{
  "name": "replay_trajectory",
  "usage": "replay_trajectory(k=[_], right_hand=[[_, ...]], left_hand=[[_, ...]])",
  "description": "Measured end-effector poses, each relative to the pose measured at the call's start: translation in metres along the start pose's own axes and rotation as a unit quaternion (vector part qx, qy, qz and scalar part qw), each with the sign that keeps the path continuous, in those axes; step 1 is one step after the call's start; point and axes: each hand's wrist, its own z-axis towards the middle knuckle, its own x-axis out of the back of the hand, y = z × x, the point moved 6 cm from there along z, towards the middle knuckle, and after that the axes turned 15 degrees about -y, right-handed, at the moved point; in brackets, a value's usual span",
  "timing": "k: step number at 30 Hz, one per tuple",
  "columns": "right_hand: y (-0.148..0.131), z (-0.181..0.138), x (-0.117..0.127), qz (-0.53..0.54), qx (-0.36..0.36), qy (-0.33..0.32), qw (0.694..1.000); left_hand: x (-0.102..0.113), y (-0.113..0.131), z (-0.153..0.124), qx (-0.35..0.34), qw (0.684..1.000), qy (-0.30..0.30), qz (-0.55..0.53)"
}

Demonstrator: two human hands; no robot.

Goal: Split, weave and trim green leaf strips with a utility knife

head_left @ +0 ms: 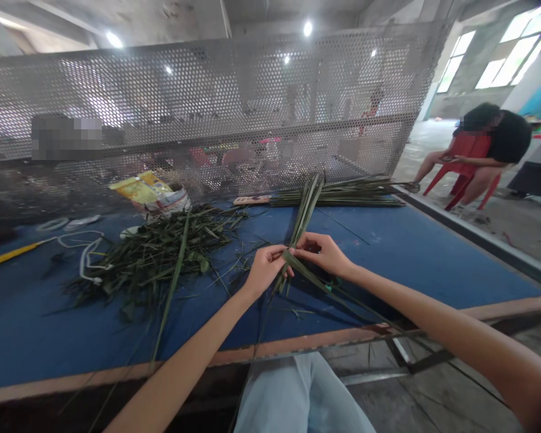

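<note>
A bundle of long green leaf strips (307, 207) stands tilted over the blue table, between my two hands. My left hand (268, 267) is closed round its lower part, with short ends poking out below the fingers. With thumb and finger, my right hand (322, 251) pinches at the same spot from the right. One flat leaf strip (311, 275) crosses the bundle there and trails down to the right, past the table's front edge. Whether the right fingers grip this strip or the bundle itself is partly hidden.
Left lies a heap of leaf scraps (175, 246), with a white cord (88, 258) and a bag (169, 201) behind. More long strips (342, 193) lie along the back of the blue table (433, 258). A perforated metal screen (252, 108) rises behind; a person (509, 138) sits at far right.
</note>
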Motion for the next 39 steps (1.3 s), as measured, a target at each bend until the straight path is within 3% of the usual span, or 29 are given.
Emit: replay_trajectory(k=[9, 14, 18, 26, 31, 37, 39], right_hand=[[0.000, 0.001, -0.001, 0.008, -0.009, 0.003, 1.000], [-0.027, 0.000, 0.009, -0.045, 0.016, 0.024, 0.999], [-0.045, 0.001, -0.007, -0.077, 0.005, -0.117, 0.990], [-0.052, -0.019, -0.037, -0.026, -0.018, -0.277, 0.960], [-0.063, -0.027, -0.032, -0.031, -0.003, -0.288, 0.957], [-0.035, 0.001, -0.001, -0.046, -0.023, -0.150, 0.987], [-0.028, 0.011, 0.001, -0.042, -0.012, -0.137, 0.990]], left_hand=[[0.006, -0.009, 0.002, 0.014, 0.999, 0.002, -0.040], [0.030, -0.003, -0.001, 0.002, 0.994, 0.108, -0.017], [0.051, 0.005, -0.006, -0.031, 0.983, 0.180, 0.005], [0.068, 0.005, -0.009, -0.040, 0.973, 0.225, 0.013], [0.064, 0.002, -0.007, -0.033, 0.980, 0.193, 0.018], [0.038, -0.005, -0.002, 0.016, 0.995, 0.072, -0.061], [0.031, -0.006, -0.001, 0.023, 0.996, 0.030, -0.078]])
